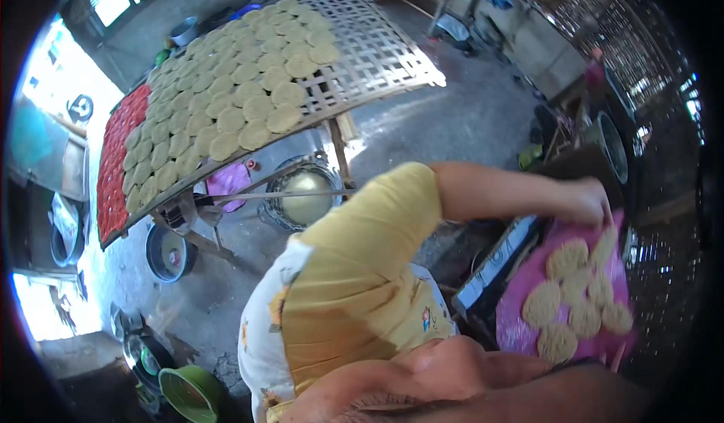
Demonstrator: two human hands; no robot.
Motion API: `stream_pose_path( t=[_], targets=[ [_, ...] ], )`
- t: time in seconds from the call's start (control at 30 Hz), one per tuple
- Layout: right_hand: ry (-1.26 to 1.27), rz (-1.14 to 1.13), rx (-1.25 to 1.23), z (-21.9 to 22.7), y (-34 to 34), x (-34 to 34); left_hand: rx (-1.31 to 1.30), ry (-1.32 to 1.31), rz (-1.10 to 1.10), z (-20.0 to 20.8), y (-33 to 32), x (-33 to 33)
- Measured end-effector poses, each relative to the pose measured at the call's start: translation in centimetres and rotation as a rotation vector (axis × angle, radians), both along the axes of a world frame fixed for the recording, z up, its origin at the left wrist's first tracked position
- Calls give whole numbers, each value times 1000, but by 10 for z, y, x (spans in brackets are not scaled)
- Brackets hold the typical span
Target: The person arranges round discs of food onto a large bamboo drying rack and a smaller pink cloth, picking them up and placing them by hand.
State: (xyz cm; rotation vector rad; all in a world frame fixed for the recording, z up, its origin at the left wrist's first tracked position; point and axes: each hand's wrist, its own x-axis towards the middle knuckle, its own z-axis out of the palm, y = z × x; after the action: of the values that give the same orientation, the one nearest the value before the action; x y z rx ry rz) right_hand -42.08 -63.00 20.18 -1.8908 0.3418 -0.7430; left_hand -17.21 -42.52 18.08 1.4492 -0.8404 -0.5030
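My left arm reaches across to the right, and my left hand [590, 199] is above the far end of a pink sheet [520, 313]. Its fingers are closed at the upper edge of a thin, round, tan cracker [603, 246], which looks tilted. Several more tan round crackers [567, 259] lie close together on the sheet, some touching or overlapping. My right hand does not show.
To the left stands a raised woven rack [369, 38], largely covered with rows of tan rounds [226, 83] and red ones [121, 151]. Below it are a basin of pale contents [305, 196] and a dark tub [168, 253]. A green basin [188, 393] stands lower left.
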Motion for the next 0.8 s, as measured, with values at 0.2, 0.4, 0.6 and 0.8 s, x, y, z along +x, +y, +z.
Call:
stream_pose_path(
  t=[0.2, 0.4, 0.6, 0.8],
  targets=[
    [-82, 550, 200, -24, 121, 207, 150, -206, 621, -4, 234, 84],
    [-140, 1058, 176, -66, 356, 356, 27, 50, 1151, -25, 485, 44],
    [-201, 1293, -54, -140, 593, 429, -110, 122, 1697, -78, 632, -53],
    [7, 1395, -308, -196, 684, 416, 381, 109, 2098, -173, 690, -122]
  ],
)
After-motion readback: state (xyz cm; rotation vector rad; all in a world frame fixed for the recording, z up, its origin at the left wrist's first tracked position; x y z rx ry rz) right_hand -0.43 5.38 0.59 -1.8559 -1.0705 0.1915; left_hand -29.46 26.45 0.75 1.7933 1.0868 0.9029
